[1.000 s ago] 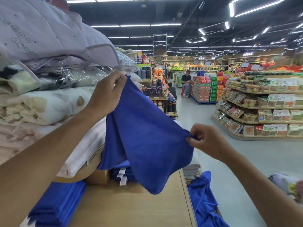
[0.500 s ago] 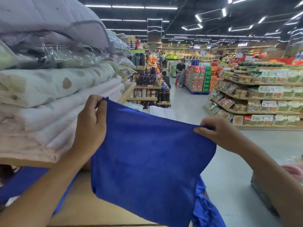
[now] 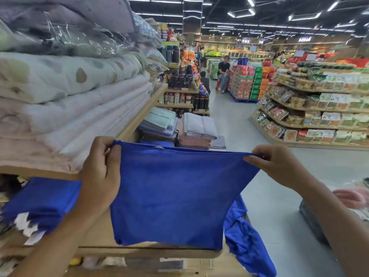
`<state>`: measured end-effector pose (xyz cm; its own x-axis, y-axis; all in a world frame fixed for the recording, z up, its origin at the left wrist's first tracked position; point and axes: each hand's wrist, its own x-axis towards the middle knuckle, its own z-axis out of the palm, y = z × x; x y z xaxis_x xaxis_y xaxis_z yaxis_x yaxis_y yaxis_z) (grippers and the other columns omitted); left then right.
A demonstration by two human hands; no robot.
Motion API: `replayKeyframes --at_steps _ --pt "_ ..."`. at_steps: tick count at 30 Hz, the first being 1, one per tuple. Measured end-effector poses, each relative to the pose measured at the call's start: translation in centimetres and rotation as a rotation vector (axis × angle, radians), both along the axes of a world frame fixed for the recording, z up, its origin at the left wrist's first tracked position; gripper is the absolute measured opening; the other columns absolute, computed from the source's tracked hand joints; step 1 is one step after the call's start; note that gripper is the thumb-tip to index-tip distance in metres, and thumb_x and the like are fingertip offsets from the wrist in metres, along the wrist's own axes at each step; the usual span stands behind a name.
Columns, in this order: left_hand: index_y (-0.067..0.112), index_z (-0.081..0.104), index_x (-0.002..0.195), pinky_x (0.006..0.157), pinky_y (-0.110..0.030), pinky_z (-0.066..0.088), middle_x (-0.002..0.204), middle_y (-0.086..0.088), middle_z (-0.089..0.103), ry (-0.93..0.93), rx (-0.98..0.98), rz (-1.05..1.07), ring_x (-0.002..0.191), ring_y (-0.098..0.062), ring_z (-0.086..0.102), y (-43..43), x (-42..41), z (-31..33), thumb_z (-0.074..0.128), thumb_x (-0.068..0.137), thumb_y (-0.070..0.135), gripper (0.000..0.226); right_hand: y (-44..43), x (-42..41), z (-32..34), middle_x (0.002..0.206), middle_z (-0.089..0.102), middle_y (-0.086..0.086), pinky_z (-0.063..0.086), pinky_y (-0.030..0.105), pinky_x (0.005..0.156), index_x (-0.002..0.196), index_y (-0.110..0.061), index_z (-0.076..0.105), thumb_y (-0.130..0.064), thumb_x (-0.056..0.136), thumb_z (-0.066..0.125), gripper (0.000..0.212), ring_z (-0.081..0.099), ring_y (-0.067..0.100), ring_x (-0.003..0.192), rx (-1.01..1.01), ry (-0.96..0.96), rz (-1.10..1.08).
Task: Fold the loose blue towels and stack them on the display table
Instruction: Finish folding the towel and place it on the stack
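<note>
upper left of the frame: a tall pile of folded bedding, some of it wrapped in clear plastic, fills a wooden shelf. below it, at the lower left, a stack of folded blue towels with white tags lies on the pale wooden display table.

just right of that stack, the left hand pinches the upper left corner of a blue towel, with the thumb facing the camera and the fingers curled over the hem. the towel hangs spread flat across the middle of the frame. its top edge is pulled nearly straight between the two hands and its bottom edge is low over the table's front edge; whether it touches the tabletop is hard to tell.

behind the towel's top edge, at the centre, sit stacks of folded grey and pink towels. farther up the aisle, a seated person in a dark top is beside stacked red and green cartons.

at the centre right, the right hand grips the towel's upper right corner, fingers closed on the cloth. below it, a loose blue towel heap droops off the table's right end. along the right side of the frame run tiered shelves of packaged food.
</note>
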<state>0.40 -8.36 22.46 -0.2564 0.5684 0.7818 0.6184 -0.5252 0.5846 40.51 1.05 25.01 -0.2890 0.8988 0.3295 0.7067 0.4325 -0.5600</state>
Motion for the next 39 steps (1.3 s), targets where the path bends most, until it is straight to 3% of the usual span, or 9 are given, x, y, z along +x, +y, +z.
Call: replayKeyframes --at_steps 5,7,10,15,23,27,30,33,39 --pt "0.042 0.05 0.098 0.067 -0.009 0.039 0.089 0.024 0.059 -0.075 -0.041 0.058 0.078 0.007 0.053 -2.6 -1.4 -2.7 0.041 0.104 0.035 0.012 -2.2 0.1 -0.9 0.077 0.076 0.014 0.058 0.022 0.061 0.094 -0.015 0.077 0.004 0.092 0.069 0.02 0.074 0.02 0.07 -0.212 0.256 0.216" --pt "0.044 0.052 0.1 0.065 -0.007 0.038 0.087 0.026 0.059 -0.123 -0.012 0.069 0.076 0.009 0.052 -3.7 -2.2 -2.5 0.042 0.106 0.041 0.012 -3.1 0.0 -0.6 0.075 0.074 0.015 0.055 0.02 0.058 0.095 -0.019 0.079 -0.017 0.087 0.077 0.009 0.071 0.018 0.064 -0.213 0.305 0.27" --pt "0.043 0.056 0.101 0.062 -0.009 0.039 0.083 0.025 0.061 -0.194 0.085 0.086 0.072 0.008 0.051 -5.0 -4.2 -1.6 0.045 0.107 0.045 0.013 -4.0 0.4 0.1 0.055 0.063 0.011 0.043 0.02 0.044 0.094 -0.019 0.079 -0.06 0.072 0.083 0.047 0.056 0.016 0.044 -0.176 0.431 0.249" --pt "0.037 0.065 0.103 0.065 -0.018 0.048 0.09 0.019 0.067 -0.284 0.072 0.087 0.078 -0.003 0.06 -6.5 -6.7 -2.4 0.049 0.106 0.046 0.018 -5.0 -1.6 -1.0 0.047 0.053 0.005 0.036 0.016 0.041 0.079 -0.015 0.073 -0.068 0.07 0.08 0.054 0.044 0.015 0.038 -0.208 0.522 0.215" --pt "0.054 0.066 0.09 0.066 -0.008 0.042 0.08 0.028 0.066 -0.304 -0.452 0.027 0.072 0.01 0.057 -6.6 -7.9 -13.0 0.057 0.097 0.044 0.015 -4.9 -5.9 -13.1 0.06 0.063 0.01 0.055 0.024 0.052 0.098 -0.012 0.078 -0.013 0.098 0.065 0.012 0.063 0.018 0.051 -0.587 0.431 0.041" --pt "0.031 0.068 0.093 0.064 -0.011 0.042 0.075 0.015 0.066 -0.285 -0.628 0.048 0.071 -0.002 0.057 -5.4 -9.3 -16.6 0.06 0.102 0.021 0.017 -4.1 -7.2 -17.2 0.068 0.072 0.008 0.059 0.023 0.057 0.098 -0.005 0.076 -0.014 0.096 0.07 0.011 0.072 0.019 0.06 -0.657 0.472 -0.063" --pt "0.019 0.067 0.098 0.053 -0.007 0.039 0.059 0.023 0.063 -0.254 -0.711 0.061 0.053 0.007 0.055 -3.8 -9.9 -16.8 0.058 0.102 0.021 0.01 -3.0 -8.2 -17.9 0.071 0.074 0.011 0.059 0.022 0.059 0.097 -0.005 0.075 -0.014 0.095 0.072 0.009 0.074 0.019 0.064 -0.636 0.563 -0.131" --pt "0.016 0.065 0.097 0.045 -0.016 0.041 0.051 0.011 0.06 -0.237 -0.737 0.074 0.038 -0.005 0.054 -1.2 -10.4 -15.7 0.057 0.103 0.023 0.012 -1.3 -9.4 -17.3 0.072 0.075 0.008 0.059 0.021 0.061 0.098 -0.008 0.073 -0.013 0.097 0.07 0.007 0.076 0.018 0.068 -0.607 0.64 -0.159" --pt "0.021 0.064 0.105 0.038 -0.023 0.042 0.088 0.01 0.067 -0.461 -0.784 0.052 0.054 -0.018 0.071 6.9 -11.8 -14.0 0.055 0.103 0.03 0.012 5.2 -12.4 -16.0 0.076 0.074 0.007 0.059 0.019 0.062 0.094 -0.009 0.071 -0.012 0.1 0.065 0.009 0.076 0.014 0.07 -0.552 0.735 -0.237"
